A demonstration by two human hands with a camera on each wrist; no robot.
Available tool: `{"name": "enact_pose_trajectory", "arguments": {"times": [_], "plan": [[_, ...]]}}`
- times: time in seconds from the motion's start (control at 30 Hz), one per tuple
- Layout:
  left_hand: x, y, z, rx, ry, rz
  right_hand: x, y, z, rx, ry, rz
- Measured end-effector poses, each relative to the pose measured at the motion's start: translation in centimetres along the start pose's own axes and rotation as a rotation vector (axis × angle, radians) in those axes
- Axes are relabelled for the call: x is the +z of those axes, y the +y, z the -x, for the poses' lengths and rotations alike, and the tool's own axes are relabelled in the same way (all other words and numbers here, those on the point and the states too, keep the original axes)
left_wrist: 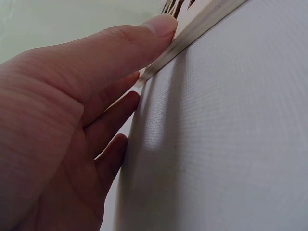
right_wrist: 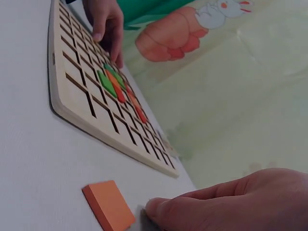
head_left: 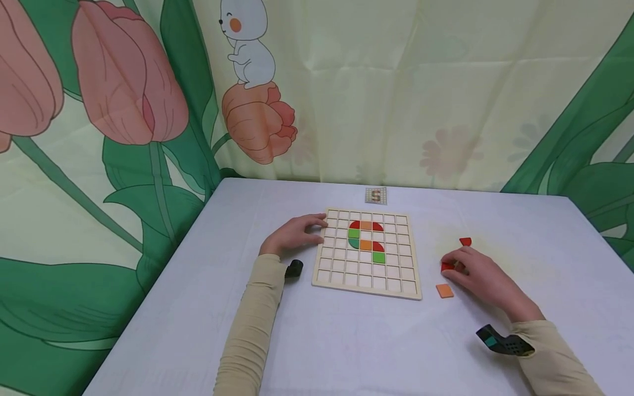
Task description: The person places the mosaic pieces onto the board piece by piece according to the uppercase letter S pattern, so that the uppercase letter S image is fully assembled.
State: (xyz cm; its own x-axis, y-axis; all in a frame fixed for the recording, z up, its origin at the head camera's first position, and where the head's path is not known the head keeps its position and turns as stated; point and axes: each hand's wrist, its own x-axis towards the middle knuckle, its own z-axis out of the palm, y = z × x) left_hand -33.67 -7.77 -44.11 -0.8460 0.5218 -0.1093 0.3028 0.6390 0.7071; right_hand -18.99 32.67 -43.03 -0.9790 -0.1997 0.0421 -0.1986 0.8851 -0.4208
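A wooden grid board (head_left: 396, 269) lies on the table with red, orange and green tiles set in its cells. My left hand (head_left: 294, 234) rests at the board's left edge, thumb and fingers loosely extended; in the left wrist view the thumb (left_wrist: 161, 26) touches its wooden side. Right of the board, my right hand (head_left: 482, 275) pinches a red tile (head_left: 447, 266) between thumb and fingertips, close over the table. In the right wrist view the thumb (right_wrist: 161, 208) hides that tile. Nearest to this hand are an orange square tile (head_left: 444, 291) and another red tile (head_left: 465, 241).
Behind the board lies a small pattern card (head_left: 376, 196). A white cloth covers the table (head_left: 198, 308), and a printed curtain (head_left: 366, 110) hangs behind it. Each wrist carries a black camera, such as the right wrist camera (head_left: 505, 341).
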Motion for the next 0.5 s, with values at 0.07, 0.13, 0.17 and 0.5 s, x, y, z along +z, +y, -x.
{"name": "enact_pose_trajectory", "arguments": {"times": [0.07, 0.13, 0.17, 0.5], "plan": [[-0.1, 0.0, 0.0, 0.002, -0.002, -0.002, -0.1, -0.8, -0.3, -0.016, -0.005, -0.009], [-0.1, 0.0, 0.0, 0.004, -0.005, -0.003, -0.1, -1.9, -0.7, -0.034, -0.015, -0.018], [-0.1, 0.0, 0.0, 0.005, -0.007, -0.004, -0.1, -2.5, -0.9, -0.045, -0.024, -0.018], [-0.1, -0.1, -0.1, 0.005, -0.003, 0.0, 1.9, -8.2, -2.8, -0.293, -0.077, 0.069]]}}
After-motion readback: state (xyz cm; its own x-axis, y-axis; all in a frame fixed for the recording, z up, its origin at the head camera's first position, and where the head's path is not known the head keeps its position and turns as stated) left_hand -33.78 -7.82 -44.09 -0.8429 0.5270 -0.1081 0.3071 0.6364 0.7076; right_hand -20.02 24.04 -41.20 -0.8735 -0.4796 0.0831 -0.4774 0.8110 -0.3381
